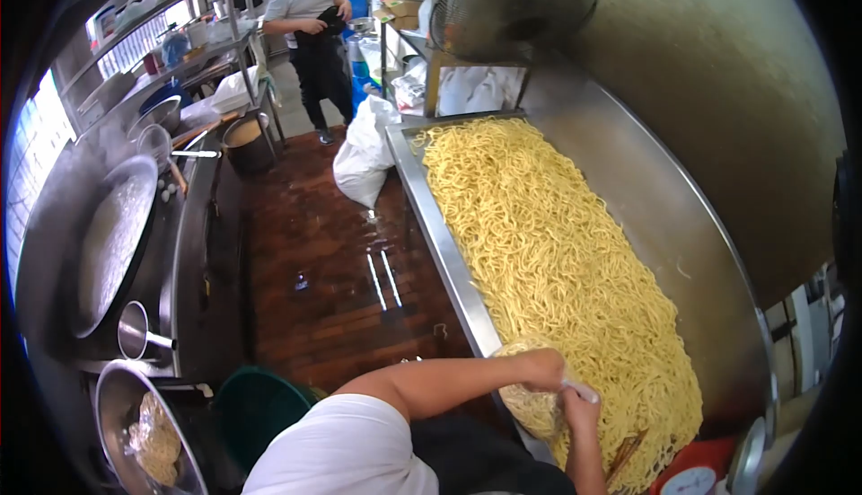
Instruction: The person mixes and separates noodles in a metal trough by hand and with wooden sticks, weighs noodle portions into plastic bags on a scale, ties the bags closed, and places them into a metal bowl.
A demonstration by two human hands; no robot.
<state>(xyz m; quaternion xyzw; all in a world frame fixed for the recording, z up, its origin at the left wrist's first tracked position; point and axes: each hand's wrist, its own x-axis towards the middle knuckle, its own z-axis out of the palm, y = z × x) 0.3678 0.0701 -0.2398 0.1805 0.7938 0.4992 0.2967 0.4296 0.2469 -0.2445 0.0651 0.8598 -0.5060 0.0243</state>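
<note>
My left hand (pixel 542 369) is closed around the gathered top of a clear plastic bag (pixel 532 408) that bulges with yellow noodles. Right beside it, my right hand (pixel 582 408) is closed at the bag's twisted neck, where a whitish end sticks out. The bag hangs at the near side of a long steel tray (pixel 437 225), partly hidden by my left forearm. A thick layer of yellow noodles (pixel 557 243) fills much of the tray. Wooden chopsticks (pixel 626 455) lie on the noodles near my right wrist.
A dial scale (pixel 690 481) stands at lower right. On the left are a steaming wok (pixel 117 243), a metal bowl (pixel 112 405) with a bagged noodle portion (pixel 154 441), and a green bin (pixel 260 414). A white sack (pixel 366 154) and another person (pixel 310 37) are beyond; a fan (pixel 512 1) hangs above.
</note>
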